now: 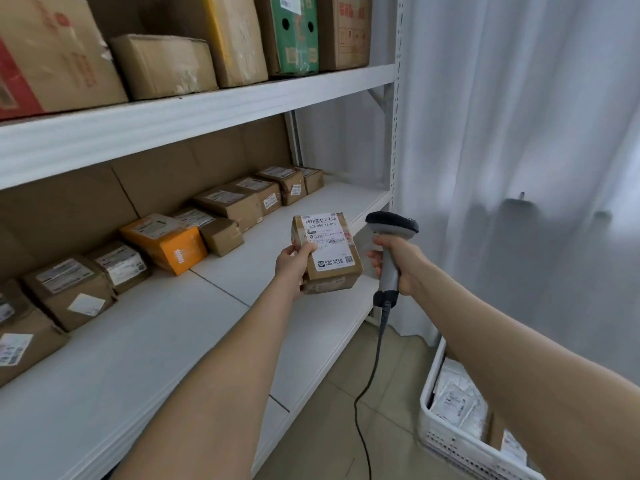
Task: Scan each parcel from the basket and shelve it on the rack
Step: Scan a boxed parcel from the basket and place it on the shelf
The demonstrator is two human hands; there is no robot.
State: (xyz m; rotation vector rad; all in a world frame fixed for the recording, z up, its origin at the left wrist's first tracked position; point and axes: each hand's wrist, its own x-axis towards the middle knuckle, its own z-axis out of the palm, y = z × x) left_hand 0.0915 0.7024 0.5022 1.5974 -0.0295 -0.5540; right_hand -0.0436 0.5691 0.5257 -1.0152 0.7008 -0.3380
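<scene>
K: Forearms fill the near frame. The right one crosses the basket (446, 445) and hides its far side; the bottom edge cuts off the rest.
M: Contents?
K: White bags (457, 400) with labels, print unreadable. Count cannot be told.
M: Hands?
K: Left hand (294, 263) grips the parcel (329, 251) at its lower left, thumb on the label edge; the fingers behind are hidden. Right hand (398, 263) is wrapped round the scanner (391, 226) grip. The scanner head sits just right of the parcel; whether they touch cannot be told.
M: Parcel position?
K: In the air over the front of the lower shelf (138, 341), label up. Barcode clear, small print blurred.
M: Rack (173, 112)?
K: A row of brown boxes runs along the back of the lower shelf, an orange box (162, 242) among them; the leftmost are cut by the frame. The upper boxes are cropped at the top.
M: Else?
K: A cable (374, 358) drops from the scanner and leaves at the bottom. Behind the curtain (519, 133) are dim shapes, not identifiable.
</scene>
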